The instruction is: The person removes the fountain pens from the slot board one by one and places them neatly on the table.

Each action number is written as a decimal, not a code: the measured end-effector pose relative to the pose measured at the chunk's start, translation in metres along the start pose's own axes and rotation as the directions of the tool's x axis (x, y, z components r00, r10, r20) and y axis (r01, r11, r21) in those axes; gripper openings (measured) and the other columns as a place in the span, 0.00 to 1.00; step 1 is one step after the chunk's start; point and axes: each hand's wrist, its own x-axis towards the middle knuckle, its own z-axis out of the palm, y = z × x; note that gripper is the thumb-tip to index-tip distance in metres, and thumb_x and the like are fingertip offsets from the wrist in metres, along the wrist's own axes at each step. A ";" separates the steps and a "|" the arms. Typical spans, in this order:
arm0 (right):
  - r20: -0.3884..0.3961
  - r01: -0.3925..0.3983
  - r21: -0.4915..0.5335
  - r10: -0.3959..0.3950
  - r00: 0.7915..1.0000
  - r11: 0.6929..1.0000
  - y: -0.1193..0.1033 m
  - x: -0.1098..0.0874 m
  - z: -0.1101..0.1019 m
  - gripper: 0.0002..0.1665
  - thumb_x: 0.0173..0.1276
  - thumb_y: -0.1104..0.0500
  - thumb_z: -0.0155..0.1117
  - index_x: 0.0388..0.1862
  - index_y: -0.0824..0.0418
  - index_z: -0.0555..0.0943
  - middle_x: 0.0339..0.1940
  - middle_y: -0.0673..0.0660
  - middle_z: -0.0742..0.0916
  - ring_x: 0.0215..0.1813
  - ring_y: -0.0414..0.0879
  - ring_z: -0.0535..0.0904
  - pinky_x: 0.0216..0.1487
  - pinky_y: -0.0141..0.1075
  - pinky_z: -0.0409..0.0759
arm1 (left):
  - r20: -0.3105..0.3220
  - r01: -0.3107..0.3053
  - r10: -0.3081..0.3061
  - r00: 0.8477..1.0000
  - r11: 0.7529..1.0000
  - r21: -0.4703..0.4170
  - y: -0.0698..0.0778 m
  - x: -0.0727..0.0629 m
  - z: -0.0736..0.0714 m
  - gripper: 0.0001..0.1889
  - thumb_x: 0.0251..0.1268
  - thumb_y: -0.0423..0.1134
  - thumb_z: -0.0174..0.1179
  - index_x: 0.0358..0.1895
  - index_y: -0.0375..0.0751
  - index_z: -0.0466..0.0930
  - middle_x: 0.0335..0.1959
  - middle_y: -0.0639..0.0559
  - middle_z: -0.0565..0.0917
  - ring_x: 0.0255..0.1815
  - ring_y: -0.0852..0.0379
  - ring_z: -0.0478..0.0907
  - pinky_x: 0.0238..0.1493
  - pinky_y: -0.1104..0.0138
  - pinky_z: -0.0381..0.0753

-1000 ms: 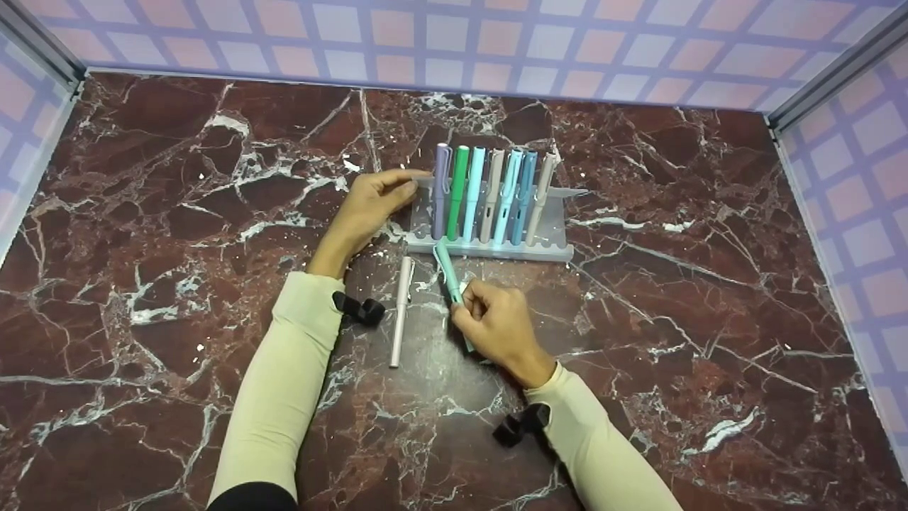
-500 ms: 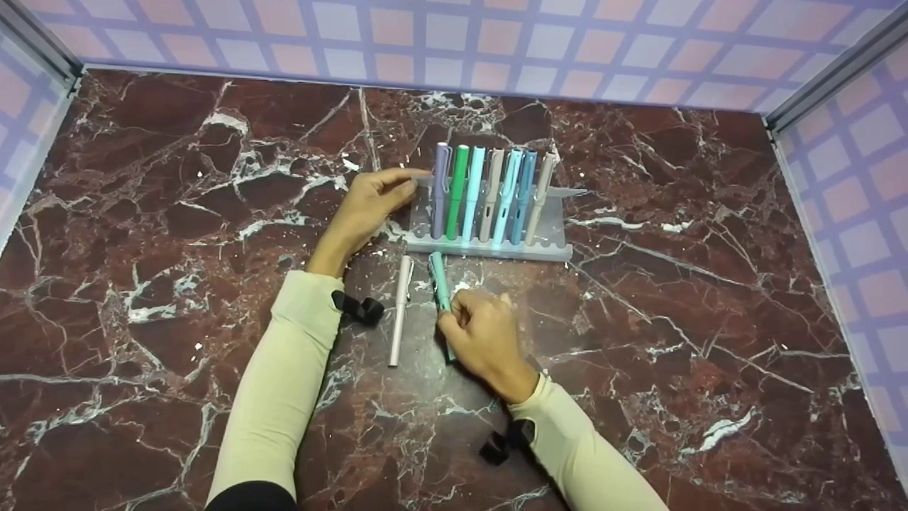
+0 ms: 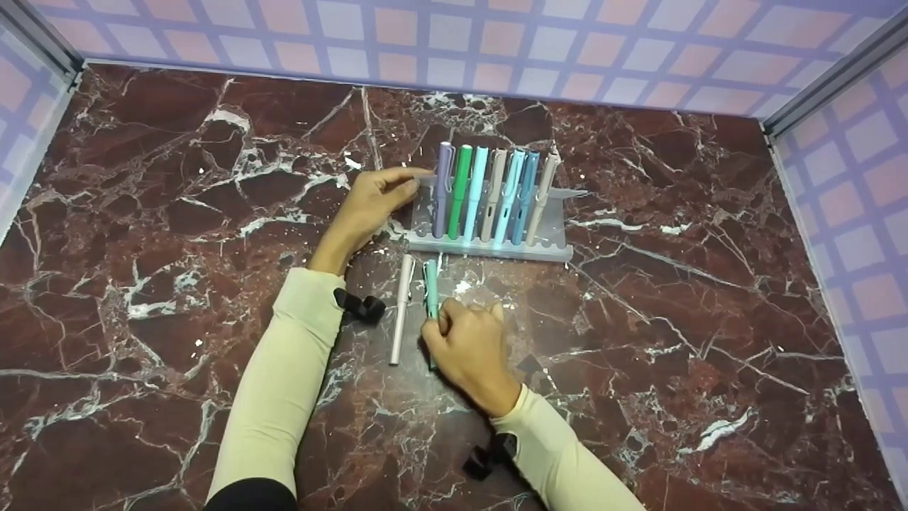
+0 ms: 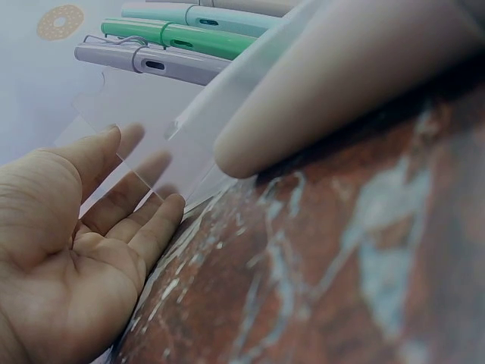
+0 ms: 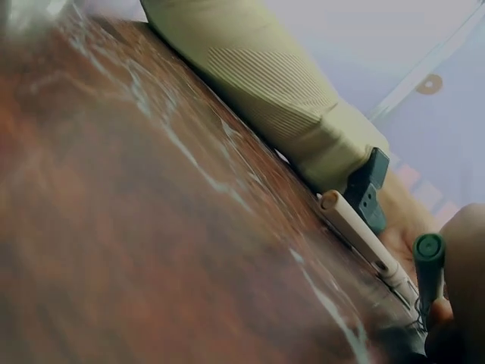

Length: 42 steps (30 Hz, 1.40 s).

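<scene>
Left hand (image 3: 369, 206): thumb and fingers pinch left end of clear pen rack (image 3: 489, 250).
Right hand (image 3: 469, 349): fingers curled round teal pen (image 3: 431, 284).
Pale pen (image 3: 401, 312): lies just left of teal pen.

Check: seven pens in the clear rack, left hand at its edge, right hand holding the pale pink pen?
Wrong pen: the right hand holds the teal pen; the pale pink pen lies loose to its left, as the head view shows. Rest is right.

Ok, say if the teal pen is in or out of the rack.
Out: the right hand grips the teal pen in front of the rack.
</scene>
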 end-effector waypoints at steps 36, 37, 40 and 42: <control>0.012 0.099 -0.113 -0.098 0.995 0.989 0.005 0.003 0.001 0.26 0.66 0.45 0.65 0.14 0.50 0.66 0.10 0.39 0.62 0.14 0.36 0.57 0.31 0.38 0.63 | 0.014 -0.022 0.022 1.000 1.000 -0.020 -0.001 0.000 0.001 0.14 0.75 0.36 0.55 0.59 0.40 0.82 0.62 0.46 0.82 0.65 0.50 0.76 0.70 0.67 0.73; 0.010 0.100 -0.100 -0.099 0.995 0.990 0.006 0.004 0.001 0.26 0.66 0.45 0.65 0.14 0.50 0.66 0.10 0.38 0.62 0.14 0.36 0.57 0.31 0.37 0.63 | 0.013 -0.014 0.014 1.000 1.000 -0.020 -0.001 0.000 0.001 0.14 0.75 0.36 0.55 0.59 0.40 0.82 0.62 0.46 0.82 0.65 0.50 0.76 0.70 0.67 0.73; 0.011 0.108 -0.049 -0.108 0.994 0.993 0.009 0.006 -0.001 0.26 0.67 0.45 0.66 0.14 0.51 0.67 0.10 0.38 0.62 0.14 0.35 0.55 0.31 0.36 0.63 | 0.009 0.004 -0.004 1.000 1.000 -0.027 -0.001 0.000 0.000 0.14 0.76 0.35 0.54 0.59 0.41 0.81 0.63 0.46 0.81 0.66 0.50 0.75 0.70 0.68 0.73; 0.018 0.121 -0.012 -0.121 0.992 0.993 0.011 0.008 -0.002 0.26 0.67 0.46 0.66 0.14 0.52 0.68 0.10 0.38 0.63 0.14 0.34 0.56 0.30 0.35 0.64 | 0.008 0.007 -0.006 1.000 1.000 -0.029 -0.001 0.000 0.000 0.15 0.76 0.34 0.53 0.59 0.40 0.81 0.63 0.46 0.81 0.66 0.50 0.75 0.70 0.68 0.73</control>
